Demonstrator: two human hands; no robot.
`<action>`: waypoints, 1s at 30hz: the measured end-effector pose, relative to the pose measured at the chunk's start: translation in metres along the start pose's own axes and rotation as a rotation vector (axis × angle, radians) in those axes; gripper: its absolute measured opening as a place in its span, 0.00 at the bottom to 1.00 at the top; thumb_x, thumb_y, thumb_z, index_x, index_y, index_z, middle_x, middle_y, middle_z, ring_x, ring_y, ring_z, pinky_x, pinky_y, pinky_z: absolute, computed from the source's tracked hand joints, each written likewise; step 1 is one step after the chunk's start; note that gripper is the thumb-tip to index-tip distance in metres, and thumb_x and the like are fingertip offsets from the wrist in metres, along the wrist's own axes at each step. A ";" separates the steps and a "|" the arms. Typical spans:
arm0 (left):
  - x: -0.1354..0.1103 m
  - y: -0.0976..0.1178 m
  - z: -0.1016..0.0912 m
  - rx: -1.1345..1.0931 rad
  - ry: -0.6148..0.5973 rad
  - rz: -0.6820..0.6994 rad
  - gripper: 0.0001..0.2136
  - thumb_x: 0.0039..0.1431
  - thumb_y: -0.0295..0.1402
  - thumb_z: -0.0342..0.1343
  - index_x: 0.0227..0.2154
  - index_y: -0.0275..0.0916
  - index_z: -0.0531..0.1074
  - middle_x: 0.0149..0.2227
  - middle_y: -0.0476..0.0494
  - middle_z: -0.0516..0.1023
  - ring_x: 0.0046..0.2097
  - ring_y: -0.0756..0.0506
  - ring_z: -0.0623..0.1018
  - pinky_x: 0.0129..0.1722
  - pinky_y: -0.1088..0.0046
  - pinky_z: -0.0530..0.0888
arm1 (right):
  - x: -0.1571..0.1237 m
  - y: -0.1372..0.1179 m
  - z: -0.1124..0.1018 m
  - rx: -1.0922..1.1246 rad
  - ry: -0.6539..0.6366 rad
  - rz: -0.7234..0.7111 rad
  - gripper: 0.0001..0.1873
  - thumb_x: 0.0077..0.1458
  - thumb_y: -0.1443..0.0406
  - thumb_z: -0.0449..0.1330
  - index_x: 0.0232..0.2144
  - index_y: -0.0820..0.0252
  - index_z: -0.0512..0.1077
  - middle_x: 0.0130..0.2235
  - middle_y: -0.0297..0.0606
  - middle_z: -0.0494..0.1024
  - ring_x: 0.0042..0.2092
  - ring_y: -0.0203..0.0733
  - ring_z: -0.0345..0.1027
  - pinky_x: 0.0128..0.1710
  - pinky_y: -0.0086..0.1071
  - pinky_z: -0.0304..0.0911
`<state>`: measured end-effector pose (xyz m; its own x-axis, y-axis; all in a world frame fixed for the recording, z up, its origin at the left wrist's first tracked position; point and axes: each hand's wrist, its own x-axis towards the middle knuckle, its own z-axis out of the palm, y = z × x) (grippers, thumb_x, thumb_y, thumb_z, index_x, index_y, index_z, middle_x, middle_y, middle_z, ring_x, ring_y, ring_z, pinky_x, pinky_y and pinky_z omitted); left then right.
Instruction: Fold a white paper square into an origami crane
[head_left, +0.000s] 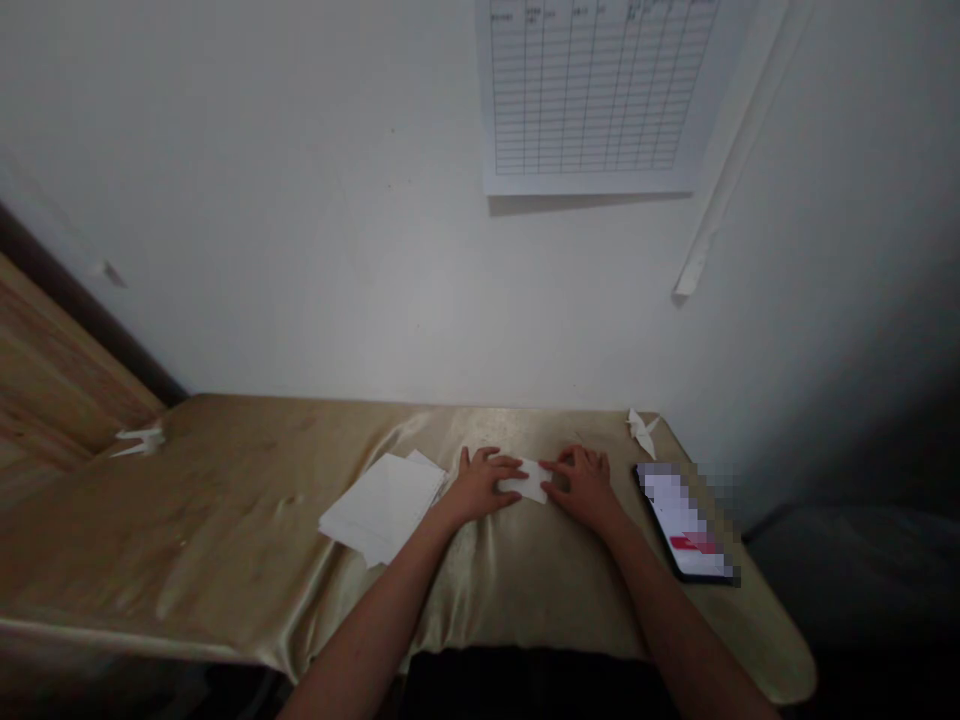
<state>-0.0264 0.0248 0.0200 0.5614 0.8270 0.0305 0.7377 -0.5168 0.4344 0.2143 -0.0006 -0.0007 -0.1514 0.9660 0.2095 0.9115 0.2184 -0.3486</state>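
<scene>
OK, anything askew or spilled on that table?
The paper stack left of the left hand is untidy: sheets jut out at differing angles. The satiny tablecloth is rumpled into folds around it. I see no spill.

Room: indoors; home or office, cannot tell
Wall: white, bearing a printed grid sheet
Cloth-covered table: shiny gold, against the wall

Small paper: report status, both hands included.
Left hand and right hand on small paper, opposite sides. Paper partly covered. Paper stack close at left, phone at right.
</scene>
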 end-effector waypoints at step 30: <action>0.006 -0.017 0.005 -0.021 0.099 0.026 0.10 0.57 0.44 0.65 0.41 0.54 0.80 0.54 0.51 0.79 0.66 0.38 0.62 0.65 0.37 0.36 | -0.001 -0.012 -0.002 0.154 -0.046 -0.159 0.14 0.57 0.65 0.55 0.44 0.48 0.76 0.54 0.35 0.77 0.62 0.50 0.59 0.64 0.69 0.25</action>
<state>-0.0335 0.0373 0.0083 0.5401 0.8315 0.1303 0.7144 -0.5348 0.4514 0.2043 -0.0046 0.0055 -0.3085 0.9224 0.2324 0.8063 0.3832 -0.4506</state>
